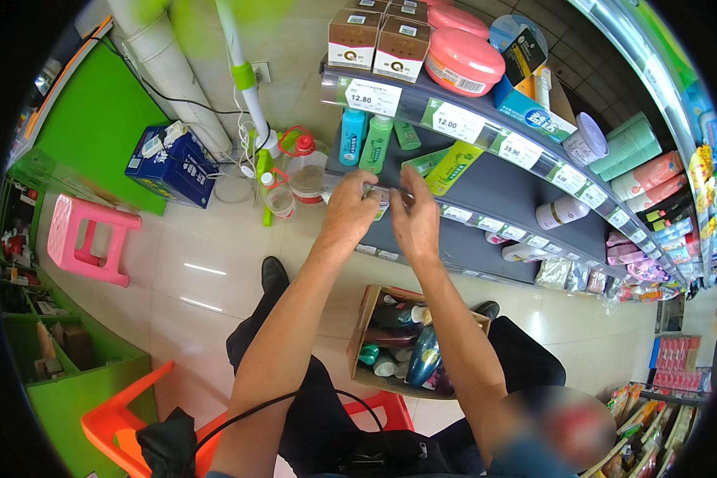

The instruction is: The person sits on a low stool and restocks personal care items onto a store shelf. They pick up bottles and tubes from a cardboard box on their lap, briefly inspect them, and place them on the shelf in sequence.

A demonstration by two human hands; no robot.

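Observation:
Both hands are raised at the front edge of a dark grey shop shelf (490, 179). My left hand (351, 206) has bent fingers at the shelf's price-tag strip; whether it pinches something is hidden. My right hand (417, 218) is beside it, fingers apart, at the same strip, with a small green-and-white piece (382, 206) partly visible between the hands. Just behind the hands stand a blue bottle (352, 137) and a green bottle (376, 145). A yellow-green box (453, 168) leans at a tilt to the right, against a flatter green box (421, 160).
A cardboard box of bottles (364, 328) sits on the floor between the person's legs. Plastic jugs (306, 173), a pink stool (95, 239) and a blue carton (170, 167) are to the left. An orange chair (119, 412) is at lower left. Brown boxes (401, 51) and pink tubs (465, 60) fill the upper shelf.

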